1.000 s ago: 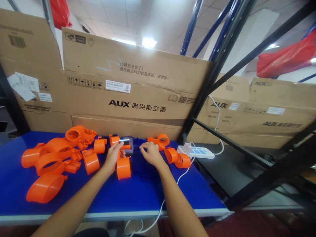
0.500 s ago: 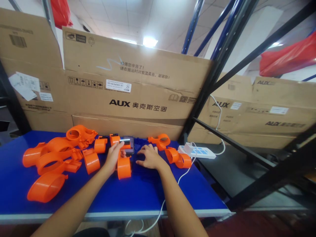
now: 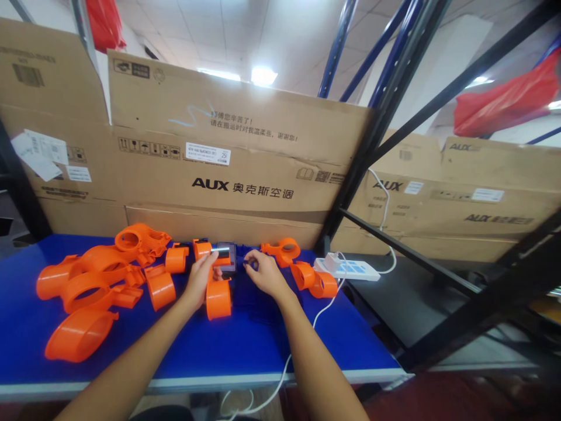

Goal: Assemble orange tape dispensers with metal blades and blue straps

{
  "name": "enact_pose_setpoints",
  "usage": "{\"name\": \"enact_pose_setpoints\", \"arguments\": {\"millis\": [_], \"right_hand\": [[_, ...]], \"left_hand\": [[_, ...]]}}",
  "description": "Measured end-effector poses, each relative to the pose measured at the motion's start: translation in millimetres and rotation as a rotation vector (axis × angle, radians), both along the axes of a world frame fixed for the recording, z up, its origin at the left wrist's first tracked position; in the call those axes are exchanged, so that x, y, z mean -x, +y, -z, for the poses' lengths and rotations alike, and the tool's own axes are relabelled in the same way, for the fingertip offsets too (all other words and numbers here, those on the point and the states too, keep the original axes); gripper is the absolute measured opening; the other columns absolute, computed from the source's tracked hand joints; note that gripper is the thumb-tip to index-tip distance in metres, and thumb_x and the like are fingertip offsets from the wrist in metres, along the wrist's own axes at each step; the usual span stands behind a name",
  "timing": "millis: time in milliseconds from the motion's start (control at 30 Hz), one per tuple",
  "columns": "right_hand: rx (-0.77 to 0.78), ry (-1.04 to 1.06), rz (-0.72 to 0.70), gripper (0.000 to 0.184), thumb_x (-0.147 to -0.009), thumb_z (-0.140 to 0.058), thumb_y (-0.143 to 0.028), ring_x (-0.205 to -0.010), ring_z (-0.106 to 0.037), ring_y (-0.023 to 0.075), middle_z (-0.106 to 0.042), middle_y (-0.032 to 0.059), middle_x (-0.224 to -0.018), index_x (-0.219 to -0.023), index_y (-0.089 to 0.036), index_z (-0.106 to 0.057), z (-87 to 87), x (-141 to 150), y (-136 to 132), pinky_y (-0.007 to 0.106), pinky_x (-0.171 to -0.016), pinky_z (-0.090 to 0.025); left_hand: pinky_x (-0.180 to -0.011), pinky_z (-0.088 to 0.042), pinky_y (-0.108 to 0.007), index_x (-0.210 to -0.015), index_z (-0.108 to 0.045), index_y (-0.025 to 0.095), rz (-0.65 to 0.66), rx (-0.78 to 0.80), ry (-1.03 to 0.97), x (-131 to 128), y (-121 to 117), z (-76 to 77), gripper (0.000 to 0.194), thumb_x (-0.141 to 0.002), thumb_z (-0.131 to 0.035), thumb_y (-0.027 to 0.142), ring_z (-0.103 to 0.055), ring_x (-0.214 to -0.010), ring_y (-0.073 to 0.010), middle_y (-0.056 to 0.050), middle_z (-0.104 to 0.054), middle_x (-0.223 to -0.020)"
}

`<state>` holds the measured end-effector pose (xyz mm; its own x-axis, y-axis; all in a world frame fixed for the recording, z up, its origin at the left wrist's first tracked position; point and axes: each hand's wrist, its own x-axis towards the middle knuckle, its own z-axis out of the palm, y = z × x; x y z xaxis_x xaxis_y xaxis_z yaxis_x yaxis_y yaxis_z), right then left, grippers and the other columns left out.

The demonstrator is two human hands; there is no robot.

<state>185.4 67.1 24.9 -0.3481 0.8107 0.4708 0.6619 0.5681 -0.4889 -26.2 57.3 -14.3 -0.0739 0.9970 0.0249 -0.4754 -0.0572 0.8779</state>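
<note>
My left hand (image 3: pixel 202 276) is closed around an orange plastic part (image 3: pixel 218 300), whose wide ring hangs below the fingers. A shiny silver and black strip (image 3: pixel 222 253) shows at its upper end, beside my thumb. Just behind is a dark rectangular thing with a pale rim (image 3: pixel 233 260). To the right, my right hand (image 3: pixel 263 270) has its thumb and forefinger bent together over small dark-blue pieces (image 3: pixel 245 251) on the table. Whatever is between those fingertips is too small to make out. Another orange ring (image 3: pixel 176 259) stands left of my left hand.
Several orange ringed parts (image 3: pixel 87 289) lie heaped on the left of the blue table (image 3: pixel 144 345). More orange parts (image 3: pixel 287 251) lie to the right, near a white power strip (image 3: pixel 357 270) with a trailing cable. Cardboard (image 3: pixel 263 219) walls the back; a black rack post (image 3: pixel 350 193) rises at right.
My right hand has drawn its spread fingers together and shifted slightly up and left toward the small dark-blue pieces. My left hand keeps its hold on the orange plastic part.
</note>
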Motion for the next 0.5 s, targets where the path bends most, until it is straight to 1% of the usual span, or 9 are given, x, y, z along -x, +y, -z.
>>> {"name": "enact_pose_setpoints", "arguments": {"millis": [67,133,200,233,267,333,433,500], "right_hand": [[0.007,0.271,-0.024,0.014,-0.091,-0.06,-0.035,-0.072,-0.066,0.0175,-0.07,0.002,-0.084,-0.098,-0.023,-0.059,2.4,5,2,0.03,-0.067,-0.052],[0.064,0.515,-0.06,0.022,-0.091,-0.06,-0.043,-0.059,-0.065,0.0159,-0.066,-0.0018,-0.073,-0.099,-0.024,-0.053,6.3,13,3,0.027,-0.055,-0.052],[0.12,0.663,-0.09,0.028,-0.09,-0.062,-0.048,-0.052,-0.063,0.0151,-0.062,-0.0054,-0.067,-0.1,-0.026,-0.048,9.9,22,3,0.025,-0.047,-0.05],[0.129,0.706,-0.096,0.031,-0.088,-0.064,-0.049,-0.051,-0.063,0.0152,-0.061,-0.0062,-0.065,-0.1,-0.026,-0.047,11.0,25,3,0.025,-0.046,-0.05],[0.125,0.73,-0.095,0.032,-0.087,-0.065,-0.049,-0.053,-0.063,0.0155,-0.06,-0.0063,-0.066,-0.1,-0.026,-0.047,11.5,27,3,0.025,-0.046,-0.051],[0.087,0.713,-0.075,0.03,-0.087,-0.067,-0.048,-0.057,-0.065,0.0162,-0.062,-0.0047,-0.068,-0.099,-0.026,-0.051,10.8,30,1,0.026,-0.05,-0.054],[-0.003,0.616,0.0,0.025,-0.088,-0.068,-0.044,-0.064,-0.068,0.0179,-0.068,-0.0011,-0.072,-0.1,-0.024,-0.058,7.6,30,-4,0.029,-0.061,-0.056],[-0.046,0.566,0.032,0.022,-0.089,-0.067,-0.042,-0.07,-0.07,0.0195,-0.072,0.0016,-0.077,-0.101,-0.023,-0.063,6.4,30,-7,0.031,-0.067,-0.057]], "left_hand": [[-0.049,-0.049,-0.025,-0.082,-0.061,0.019,0.006,-0.009,0.003,-1,-1,-1.2,0.051,-0.069,-0.08,0.065,-0.058,-0.045,-0.0133,0.001,-0.063,-0.057],[-0.049,-0.048,-0.025,-0.082,-0.062,0.019,0.015,-0.019,0.01,-2,-3,-1.8,0.052,-0.067,-0.082,0.064,-0.058,-0.045,-0.0133,0.001,-0.063,-0.056],[-0.047,-0.048,-0.024,-0.086,-0.064,0.019,0.031,-0.029,0.019,-3,-5,-2.1,0.05,-0.066,-0.085,0.059,-0.059,-0.045,-0.0136,0.001,-0.064,-0.058],[-0.046,-0.047,-0.024,-0.088,-0.065,0.019,0.042,-0.034,0.025,-3,-6,-2.3,0.049,-0.066,-0.086,0.057,-0.06,-0.045,-0.0138,0.001,-0.065,-0.06],[-0.045,-0.047,-0.024,-0.091,-0.066,0.018,0.055,-0.039,0.031,-4,-7,-2.5,0.049,-0.066,-0.086,0.055,-0.061,-0.045,-0.0142,0.0,-0.066,-0.062],[-0.042,-0.045,-0.024,-0.098,-0.068,0.018,0.082,-0.047,0.045,-4,-9,-3.6,0.049,-0.066,-0.086,0.051,-0.062,-0.044,-0.0147,-0.001,-0.07,-0.068],[-0.04,-0.044,-0.023,-0.109,-0.069,0.018,0.107,-0.06,0.062,-5,-10,-5.8,0.053,-0.068,-0.086,0.048,-0.062,-0.043,-0.0142,-0.003,-0.071,-0.072],[-0.042,-0.046,-0.024,-0.115,-0.068,0.019,0.105,-0.068,0.065,-5,-10,-6.9,0.057,-0.069,-0.085,0.048,-0.062,-0.043,-0.0136,-0.004,-0.072,-0.077]]}}
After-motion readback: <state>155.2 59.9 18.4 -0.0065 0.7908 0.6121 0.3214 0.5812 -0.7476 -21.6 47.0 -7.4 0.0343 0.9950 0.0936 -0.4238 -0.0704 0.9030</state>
